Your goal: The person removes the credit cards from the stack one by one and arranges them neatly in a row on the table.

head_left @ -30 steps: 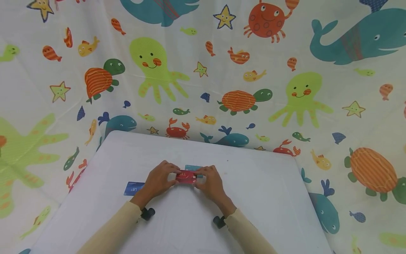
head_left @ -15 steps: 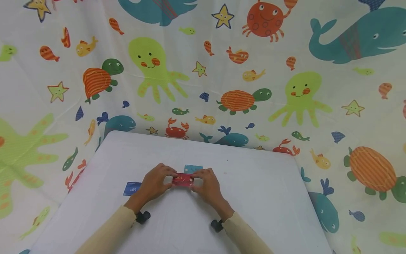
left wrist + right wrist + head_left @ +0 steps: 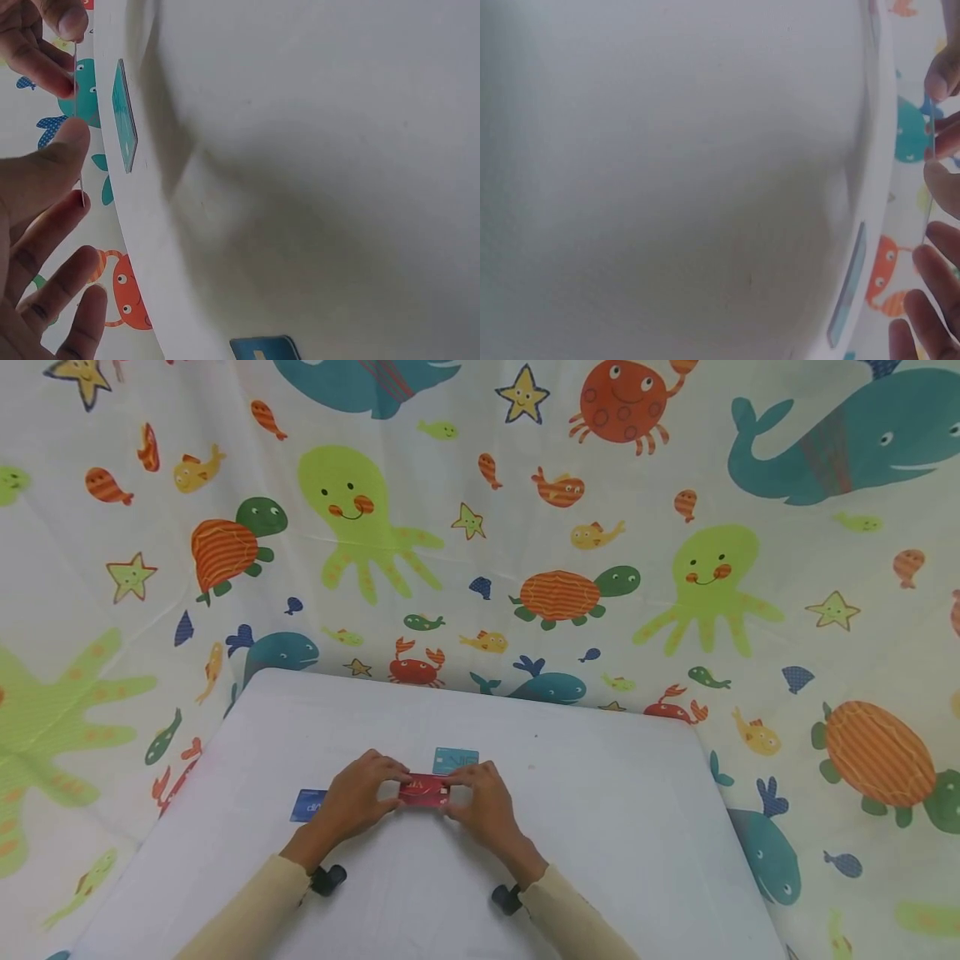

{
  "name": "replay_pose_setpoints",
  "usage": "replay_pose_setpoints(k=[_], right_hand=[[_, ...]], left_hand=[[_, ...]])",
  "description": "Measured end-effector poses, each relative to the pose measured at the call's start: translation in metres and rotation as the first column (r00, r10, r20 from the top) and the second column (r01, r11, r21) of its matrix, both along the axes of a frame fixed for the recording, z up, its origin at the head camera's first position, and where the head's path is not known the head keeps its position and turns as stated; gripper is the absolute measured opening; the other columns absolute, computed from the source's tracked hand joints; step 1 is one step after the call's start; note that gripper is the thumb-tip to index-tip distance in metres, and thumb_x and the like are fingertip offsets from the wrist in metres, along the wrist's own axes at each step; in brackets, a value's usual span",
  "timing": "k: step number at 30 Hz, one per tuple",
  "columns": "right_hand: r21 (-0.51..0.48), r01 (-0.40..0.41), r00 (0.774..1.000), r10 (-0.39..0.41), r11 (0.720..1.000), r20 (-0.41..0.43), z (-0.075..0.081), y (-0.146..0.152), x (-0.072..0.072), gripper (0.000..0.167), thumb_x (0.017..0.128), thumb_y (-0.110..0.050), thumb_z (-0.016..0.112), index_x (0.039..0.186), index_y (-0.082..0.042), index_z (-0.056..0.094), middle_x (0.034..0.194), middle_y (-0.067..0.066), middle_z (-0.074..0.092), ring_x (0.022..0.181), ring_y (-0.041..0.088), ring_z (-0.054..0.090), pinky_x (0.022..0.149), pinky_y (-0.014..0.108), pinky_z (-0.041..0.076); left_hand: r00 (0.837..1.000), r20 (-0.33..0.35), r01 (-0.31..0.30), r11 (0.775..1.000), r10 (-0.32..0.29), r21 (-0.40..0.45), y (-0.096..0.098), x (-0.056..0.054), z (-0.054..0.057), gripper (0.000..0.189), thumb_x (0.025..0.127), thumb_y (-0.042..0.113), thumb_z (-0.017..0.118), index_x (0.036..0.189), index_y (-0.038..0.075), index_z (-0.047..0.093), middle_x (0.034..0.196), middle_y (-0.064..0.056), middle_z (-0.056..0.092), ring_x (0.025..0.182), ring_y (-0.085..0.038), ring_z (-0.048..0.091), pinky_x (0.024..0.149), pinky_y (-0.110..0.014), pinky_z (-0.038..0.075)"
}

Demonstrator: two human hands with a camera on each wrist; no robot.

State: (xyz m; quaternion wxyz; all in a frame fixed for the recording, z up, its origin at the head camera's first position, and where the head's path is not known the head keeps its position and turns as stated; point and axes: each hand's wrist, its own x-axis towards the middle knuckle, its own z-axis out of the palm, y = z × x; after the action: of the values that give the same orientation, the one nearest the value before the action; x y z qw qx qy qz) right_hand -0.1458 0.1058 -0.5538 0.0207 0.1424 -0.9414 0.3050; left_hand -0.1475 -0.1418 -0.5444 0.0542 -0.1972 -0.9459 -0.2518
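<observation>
Between both hands is a red card [image 3: 424, 790] with pale lettering, held level with its far edge near a teal card. My left hand [image 3: 358, 793] pinches its left end between thumb and fingers; my right hand [image 3: 486, 803] pinches the right end. In the left wrist view the card shows edge-on as a thin line, raised off the table. The teal card [image 3: 455, 757] lies on the table just beyond it. To the left lies a blue card [image 3: 306, 807], partly hidden by my left hand in the head view.
All of this is over a white-covered table [image 3: 600, 827]. A curtain [image 3: 465, 577] printed with sea animals hangs behind the table and along its sides. Dark wrist cameras [image 3: 327, 880] sit at the cuffs of the light sleeves.
Both hands have drawn the red card toward the body and slightly left. More of the teal card shows now. The left hand covers a bit more of the blue card.
</observation>
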Motion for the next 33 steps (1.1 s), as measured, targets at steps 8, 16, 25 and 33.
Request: replay_pose_setpoints(k=[8,16,25,33], right_hand=[[-0.009,-0.001,1.000,0.001,1.000,-0.002,-0.003,-0.006,0.005,0.041,0.085,-0.036,0.091,0.123,-0.026,0.081,0.121,-0.008,0.074,0.117,0.013,0.058,0.100,0.036,0.058],[-0.008,-0.006,1.000,0.006,1.000,-0.013,-0.006,-0.012,0.008,0.041,0.085,-0.036,0.091,0.123,-0.025,0.081,0.121,-0.009,0.074,0.118,0.012,0.058,0.102,0.035,0.057],[-0.009,-0.010,1.000,0.010,1.000,-0.010,-0.006,-0.021,0.011,0.040,0.084,-0.034,0.093,0.120,-0.023,0.082,0.118,-0.008,0.074,0.118,0.013,0.059,0.101,0.035,0.058],[0.001,-0.018,1.000,0.018,1.000,0.011,-0.011,-0.026,0.010,0.040,0.084,-0.036,0.092,0.121,-0.025,0.082,0.120,-0.009,0.074,0.117,0.013,0.059,0.099,0.033,0.057]], left_hand=[[1.000,0.005,0.005,1.000,-0.005,-0.010,-0.006,0.005,0.001,0.044,0.078,0.024,0.097,0.119,0.020,0.082,0.120,0.001,0.078,0.116,-0.020,0.066,0.096,-0.044,0.062],[1.000,0.006,-0.001,1.000,0.001,-0.018,-0.012,0.008,0.000,0.044,0.077,0.023,0.097,0.119,0.020,0.082,0.120,0.001,0.079,0.115,-0.021,0.066,0.096,-0.044,0.063],[1.000,-0.004,-0.011,1.000,0.011,-0.023,-0.019,0.014,0.001,0.044,0.076,0.023,0.097,0.117,0.019,0.083,0.119,0.000,0.079,0.114,-0.021,0.067,0.093,-0.044,0.064],[1.000,-0.014,-0.011,1.000,0.011,-0.026,-0.024,0.016,-0.001,0.044,0.076,0.021,0.098,0.117,0.017,0.083,0.117,0.000,0.079,0.113,-0.021,0.067,0.094,-0.044,0.063]])
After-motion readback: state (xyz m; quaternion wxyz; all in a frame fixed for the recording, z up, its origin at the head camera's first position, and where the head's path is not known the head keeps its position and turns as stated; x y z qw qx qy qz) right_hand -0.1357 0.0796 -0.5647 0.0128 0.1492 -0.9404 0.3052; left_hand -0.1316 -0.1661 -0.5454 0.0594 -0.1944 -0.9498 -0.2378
